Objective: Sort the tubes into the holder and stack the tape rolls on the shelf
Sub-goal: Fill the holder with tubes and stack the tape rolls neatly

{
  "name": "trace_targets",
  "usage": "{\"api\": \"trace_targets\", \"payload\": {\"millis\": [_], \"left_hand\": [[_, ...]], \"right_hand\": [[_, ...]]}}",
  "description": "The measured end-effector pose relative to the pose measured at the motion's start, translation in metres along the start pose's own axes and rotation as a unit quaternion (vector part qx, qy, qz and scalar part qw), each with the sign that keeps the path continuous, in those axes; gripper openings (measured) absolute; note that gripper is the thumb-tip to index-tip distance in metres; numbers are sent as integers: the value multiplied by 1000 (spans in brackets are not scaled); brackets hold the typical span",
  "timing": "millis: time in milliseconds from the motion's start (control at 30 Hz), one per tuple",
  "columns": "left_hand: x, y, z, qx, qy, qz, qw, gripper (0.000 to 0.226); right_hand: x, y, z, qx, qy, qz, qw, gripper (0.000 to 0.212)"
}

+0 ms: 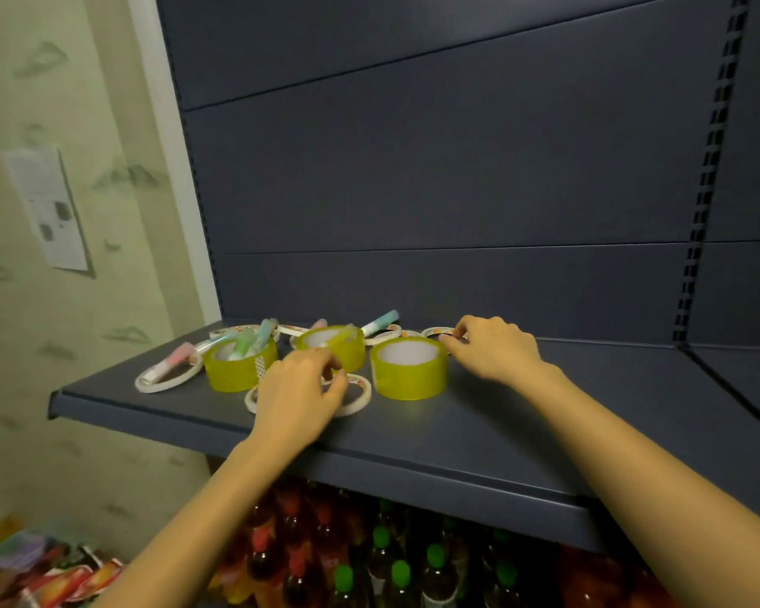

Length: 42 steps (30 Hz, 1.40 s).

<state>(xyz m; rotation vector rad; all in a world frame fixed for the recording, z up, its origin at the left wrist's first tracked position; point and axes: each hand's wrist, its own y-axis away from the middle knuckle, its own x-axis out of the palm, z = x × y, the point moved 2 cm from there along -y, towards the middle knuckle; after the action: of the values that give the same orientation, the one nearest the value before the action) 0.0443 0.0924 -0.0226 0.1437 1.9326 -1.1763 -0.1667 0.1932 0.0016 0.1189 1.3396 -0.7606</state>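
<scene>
Pinching a thin white tape ring near the shelf front with the left hand; pinching another thin ring farther back with the right hand, yellow tape roll between both.

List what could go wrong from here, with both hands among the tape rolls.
The right hand pinches the back thin roll just behind the right yellow roll; dragging it forward may knock that roll.
Tubes stand loosely in the left yellow roll; a bump from the left hand, gripping the front thin roll, could tip them.
The pink tube lies near the shelf edge and could roll off.
</scene>
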Motion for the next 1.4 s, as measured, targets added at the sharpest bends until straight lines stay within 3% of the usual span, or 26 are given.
{"api": "trace_targets", "payload": {"millis": [133, 233, 400, 600, 700, 867, 1033, 1400], "left_hand": [[-5, -7, 38, 5, -5, 34, 999, 20], [-4, -16, 55, 9, 7, 42, 999, 22], [15, -31, 56, 64, -48, 144, 986, 30], [36, -52, 53, 111, -140, 226, 958, 26], [42, -59, 50, 115, -129, 226, 959, 26], [39, -70, 31, 127, -101, 150, 975, 27], [44, -85, -3, 125, -86, 153, 976, 25], [37, -70, -156, 184, 32, 135, 973, 20]], "right_hand": [[20, -21, 12, 100, -7, 84, 991, 56], [29, -27, 18, 123, -37, 127, 984, 47], [22, -24, 22, 110, 1, 46, 993, 29], [5, -13, 13, 115, -1, -22, 993, 34], [2, -4, 6, 118, 2, -40, 992, 37], [-12, 12, -15, 131, 3, -57, 990, 37], [-31, 37, -47, 150, 13, -80, 985, 39], [-114, 141, -154, 203, 27, -113, 972, 36]]}}
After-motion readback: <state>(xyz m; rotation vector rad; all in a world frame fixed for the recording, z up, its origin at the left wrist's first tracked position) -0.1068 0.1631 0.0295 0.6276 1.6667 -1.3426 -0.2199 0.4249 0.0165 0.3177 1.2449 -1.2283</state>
